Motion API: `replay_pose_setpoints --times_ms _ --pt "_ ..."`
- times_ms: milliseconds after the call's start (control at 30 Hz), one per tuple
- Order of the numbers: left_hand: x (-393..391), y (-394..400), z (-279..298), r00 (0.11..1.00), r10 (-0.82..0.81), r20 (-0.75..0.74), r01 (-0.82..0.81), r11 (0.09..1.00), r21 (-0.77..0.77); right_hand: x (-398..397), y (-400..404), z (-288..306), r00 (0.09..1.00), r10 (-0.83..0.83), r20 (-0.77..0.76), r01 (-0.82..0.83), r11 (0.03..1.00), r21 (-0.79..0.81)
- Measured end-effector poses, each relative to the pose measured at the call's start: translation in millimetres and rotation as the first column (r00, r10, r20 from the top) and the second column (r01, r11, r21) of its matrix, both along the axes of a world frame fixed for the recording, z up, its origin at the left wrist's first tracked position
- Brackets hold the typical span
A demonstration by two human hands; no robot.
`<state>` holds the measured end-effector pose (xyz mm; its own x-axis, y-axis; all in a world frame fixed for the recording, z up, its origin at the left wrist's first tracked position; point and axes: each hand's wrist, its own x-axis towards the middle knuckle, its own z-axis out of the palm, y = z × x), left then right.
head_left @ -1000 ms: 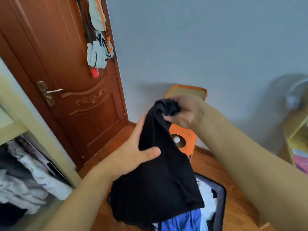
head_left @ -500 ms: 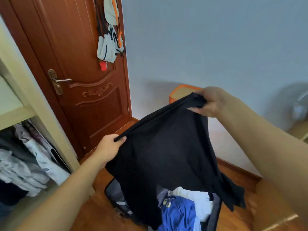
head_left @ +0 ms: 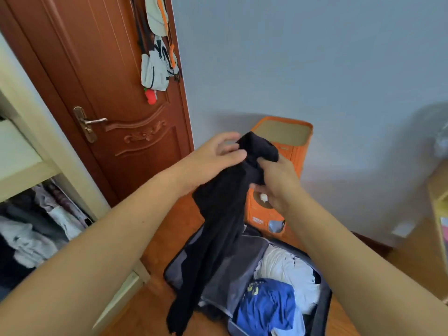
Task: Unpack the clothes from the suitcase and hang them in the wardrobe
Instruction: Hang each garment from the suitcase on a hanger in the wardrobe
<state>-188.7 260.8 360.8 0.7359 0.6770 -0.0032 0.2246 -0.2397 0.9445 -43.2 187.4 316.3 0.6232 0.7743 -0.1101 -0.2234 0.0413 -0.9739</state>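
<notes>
A black garment (head_left: 218,229) hangs bunched in front of me over the open suitcase (head_left: 322,309) on the floor. My left hand (head_left: 215,154) holds its top end from the left, thumb pressed against the cloth. My right hand (head_left: 276,183) grips the same bunched top from the right. Inside the suitcase lie a blue shirt (head_left: 266,306) and white clothes (head_left: 288,265). The wardrobe (head_left: 36,180) stands open at the left, with hung clothes (head_left: 38,229) under its shelf.
An orange box-like cabinet (head_left: 291,139) stands against the wall behind the suitcase. A brown door (head_left: 116,98) with bags hanging on it (head_left: 157,69) is at the left. A yellow shelf (head_left: 438,214) stands at the right edge. The floor is wood.
The garment was spread wide between my hands half a second ago. Now my hands have come together and the cloth hangs bunched in a narrow column.
</notes>
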Motion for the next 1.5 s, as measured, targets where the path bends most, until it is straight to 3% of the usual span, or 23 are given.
replay_pose_setpoints --times_ms 100,167,233,267,367,433,533,633,700,767,867,1000,1100,1167,1200,1233,1267,1333,1367,1400,1433,1500 --pt "-57.1 -9.6 -82.6 0.938 -0.147 -0.313 0.137 0.989 -0.052 13.8 0.1 22.6 0.934 0.007 -0.357 0.040 0.992 0.123" --pt "-80.7 -28.6 -159.4 0.900 -0.031 -0.436 0.030 1.000 -0.009 20.8 -0.1 34.0 0.869 0.007 -0.494 0.083 0.984 0.159" --pt "-90.8 -37.2 -217.5 0.876 0.223 -0.428 -0.227 0.973 0.043 24.7 -0.2 45.4 0.801 -0.008 -0.599 0.122 0.981 0.149" --pt "-92.2 -43.1 -229.0 0.869 0.266 -0.417 -0.303 0.953 -0.022 23.7 -0.1 49.4 0.772 -0.014 -0.635 0.133 0.981 0.139" --pt "-74.8 -58.1 -224.2 0.942 0.103 -0.319 -0.221 0.905 -0.363 11.0 2.9 55.2 0.767 0.019 -0.641 0.086 0.987 0.133" --pt "-49.5 -69.4 -201.4 0.981 0.053 -0.187 -0.130 0.894 -0.428 -1.1 4.4 54.0 0.761 0.051 -0.647 0.052 0.989 0.139" --pt "-5.3 -68.8 -184.8 0.990 0.136 -0.037 -0.141 0.959 -0.246 -17.1 0.1 52.0 0.744 0.101 -0.660 0.016 0.985 0.169" --pt "19.8 -51.7 -185.2 0.964 0.256 0.069 -0.241 0.955 -0.174 -17.1 -9.6 56.7 0.707 0.119 -0.697 0.039 0.978 0.206" --pt "26.1 -40.1 -193.8 0.956 0.295 0.012 -0.287 0.939 -0.189 -8.7 -17.4 63.5 0.697 0.107 -0.709 0.083 0.970 0.229" --pt "29.4 -37.1 -201.8 0.940 0.321 -0.115 -0.331 0.940 -0.084 1.9 -27.5 72.0 0.689 0.076 -0.721 0.146 0.959 0.241" --pt "20.2 -36.3 -211.7 0.841 0.517 -0.159 -0.502 0.856 0.128 29.1 -38.2 75.6 0.699 0.016 -0.715 0.226 0.944 0.242" --pt "-29.6 -11.2 -176.3 0.731 0.682 -0.017 -0.674 0.726 0.139 90.1 -51.0 50.9 0.719 -0.114 -0.686 0.290 0.946 0.148" --pt "-48.5 29.2 -120.6 0.722 0.690 -0.042 -0.660 0.706 0.257 123.7 -56.8 3.6 0.836 -0.204 -0.510 0.176 0.979 -0.104" --pt "-46.1 40.4 -76.2 0.857 0.516 -0.008 -0.509 0.847 0.154 118.6 -56.2 -22.5 0.978 -0.148 -0.150 0.087 0.931 -0.355" --pt "-40.3 37.0 -56.9 0.920 0.392 -0.019 -0.386 0.913 0.131 108.5 -53.2 -30.5 0.992 -0.065 0.111 0.106 0.903 -0.417" --pt "-31.8 33.3 -41.9 0.961 0.262 -0.089 -0.247 0.957 0.151 93.3 -48.2 -32.2 0.918 0.062 0.392 0.105 0.915 -0.390" --pt "-21.5 28.8 -28.7 0.970 0.132 -0.203 -0.089 0.974 0.207 72.1 -42.5 -28.1 0.799 0.220 0.560 -0.041 0.949 -0.314" --pt "-2.1 15.8 -13.8 0.912 -0.072 -0.403 0.203 0.934 0.293 23.4 -32.2 -18.0 0.593 0.546 0.591 -0.443 0.835 -0.327" --pt "2.7 13.0 -10.5 0.907 -0.106 -0.408 0.254 0.910 0.328 7.7 -23.2 -20.4 0.525 0.564 0.637 -0.484 0.814 -0.321" --pt "6.7 11.9 -8.0 0.934 -0.100 -0.343 0.221 0.916 0.334 0.8 -15.1 -22.7 0.539 0.493 0.684 -0.428 0.859 -0.282" --pt "5.6 13.6 -10.0 0.976 -0.076 -0.205 0.130 0.956 0.263 -2.6 -10.4 -21.3 0.610 0.385 0.693 -0.343 0.916 -0.207" --pt "-13.0 19.8 -32.7 0.997 -0.028 0.067 0.030 0.999 -0.041 -0.3 -10.2 -18.0 0.804 0.271 0.530 -0.276 0.959 -0.072"
